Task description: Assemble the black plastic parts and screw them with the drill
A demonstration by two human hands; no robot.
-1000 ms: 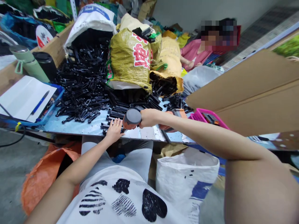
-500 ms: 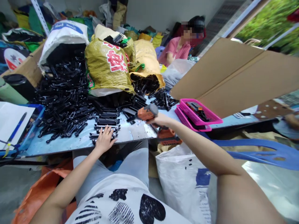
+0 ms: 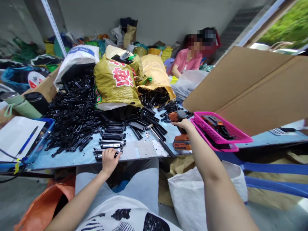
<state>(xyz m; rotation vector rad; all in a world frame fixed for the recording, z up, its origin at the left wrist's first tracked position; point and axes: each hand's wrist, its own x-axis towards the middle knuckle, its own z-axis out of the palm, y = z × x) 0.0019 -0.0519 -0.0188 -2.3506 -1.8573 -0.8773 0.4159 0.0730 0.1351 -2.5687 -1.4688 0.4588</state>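
Observation:
My left hand (image 3: pixel 110 160) is at the table's front edge, fingers bent over the nearest of several black bar-shaped parts (image 3: pixel 112 136) laid in a row. Those parts have forked ends; their exact kind is unclear. To the right, my right hand (image 3: pixel 184 125) is around the grip of an orange and black cordless drill (image 3: pixel 182 142), its index finger stretched forward. The drill is upright, its battery at or just above the tabletop beside the pink basket. Between my hands lies a slim tool with a metal head and dark handle (image 3: pixel 161 141), resembling a hammer.
Black parts (image 3: pixel 74 115) are heaped at left, before a white sack (image 3: pixel 79 53). An olive sack (image 3: pixel 115 86) and yellow sack (image 3: pixel 154 69) stand behind. Pink baskets (image 3: pixel 240 138) and a cardboard sheet (image 3: pixel 240 83) are at right. A co-worker in pink (image 3: pixel 185 59) sits beyond.
My right hand has moved the drill rightward, towards the pink baskets, uncovering the hammer-like tool. My left hand stays by the row, its fingers more bent. The view has shifted.

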